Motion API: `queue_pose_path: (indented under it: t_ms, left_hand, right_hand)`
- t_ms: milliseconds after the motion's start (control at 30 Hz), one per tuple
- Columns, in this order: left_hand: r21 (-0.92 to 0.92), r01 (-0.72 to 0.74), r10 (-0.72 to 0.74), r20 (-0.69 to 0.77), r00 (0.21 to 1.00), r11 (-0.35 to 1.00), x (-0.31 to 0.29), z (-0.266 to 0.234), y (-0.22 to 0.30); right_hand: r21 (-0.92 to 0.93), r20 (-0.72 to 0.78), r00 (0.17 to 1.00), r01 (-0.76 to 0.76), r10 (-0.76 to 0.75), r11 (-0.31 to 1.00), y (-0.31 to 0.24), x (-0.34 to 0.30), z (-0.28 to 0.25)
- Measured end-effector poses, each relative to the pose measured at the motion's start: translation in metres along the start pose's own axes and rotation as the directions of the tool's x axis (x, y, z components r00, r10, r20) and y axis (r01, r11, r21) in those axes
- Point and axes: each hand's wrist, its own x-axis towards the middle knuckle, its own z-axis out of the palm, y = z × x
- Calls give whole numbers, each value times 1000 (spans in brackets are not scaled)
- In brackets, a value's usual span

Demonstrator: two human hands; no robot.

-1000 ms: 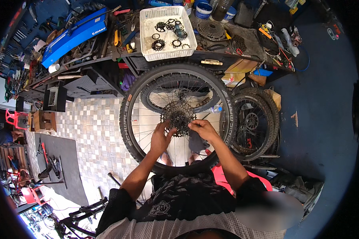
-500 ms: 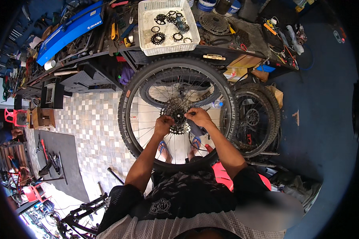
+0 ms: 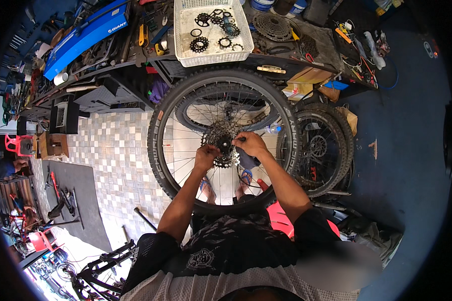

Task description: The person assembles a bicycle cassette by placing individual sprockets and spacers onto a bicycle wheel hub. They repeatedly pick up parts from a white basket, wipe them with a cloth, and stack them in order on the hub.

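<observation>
left hand (image 3: pixel 206 155): closed on the left edge of the cassette (image 3: pixel 221 150), fingers curled round the sprocket teeth, steadying it.
right hand (image 3: pixel 251 144): fingers pinched together at the hub centre of the cassette; whether a small part or tool sits between them cannot be told.
cassette: a stack of dark sprockets at the centre of the bicycle wheel (image 3: pixel 225 138), between the two hands and touching both.
bicycle wheel: knobby tyre, held upright in front of the person, its lower rim close to the lap, its upper rim just below the front edge of the bench (image 3: pixel 266 62).
second wheel (image 3: pixel 319 150): smaller in view, leaning just to the right of the first, partly behind it.
white basket (image 3: pixel 213 30): on the bench near its front edge, holding loose black sprockets and rings.
spare cassette (image 3: pixel 271 25): lies on the bench just right of the basket.
blue case (image 3: pixel 85 35): toward the left end of the bench, among hand tools.
step in hand: judged to be work on the cassette at the hub, seating or freeing it, with one hand bracing and the other at the centre.
next move calls for: a firm brace by the left hand while the right turns or presses squarely at the centre, so that the sprockets stay aligned on the hub.
</observation>
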Motion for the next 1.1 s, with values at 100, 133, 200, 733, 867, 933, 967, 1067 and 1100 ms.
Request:
queue_pose_path:
  t_ms: [100,133,200,733,867,933,967,1067,1100]
  left_hand:
    - [5,-7,7,-7,1000,1000,1,0,-1]
    - [24,9,-9,-16,1000,1000,2,-1,-2]
    - [4,-30,30,5,1000,1000,4,-3,-3]
    - [45,110,-110,6,994,993,-2,-3,7]
    - [30,91,-92,-1,996,995,-4,-2,7]
    - [70,117,-116,-15,993,991,-2,-2,4]
    - [109,107,-105,-29,994,988,-1,-2,3]
    - [305,40,-7,-107,994,952,4,-2,-5]
    - [420,-2,72,-151,986,908,5,-1,-8]
  right_hand:
    - [-23,-11,1000,13,-13,1000,-4,-2,-2]
    - [-40,-18,1000,7,-8,999,-6,-3,-3]
    - [-47,4,1000,-23,23,999,-7,-6,-4]
    - [-90,-43,997,-61,57,994,-15,-5,0]
    - [-123,-62,998,-32,25,992,-15,-2,1]
    - [-132,-58,998,-44,37,990,-15,-2,1]
    - [-151,-63,998,-36,27,988,-16,-2,1]
    - [-203,-104,994,-47,26,978,-19,-4,1]
    - [-207,-116,993,-53,29,977,-20,-5,0]
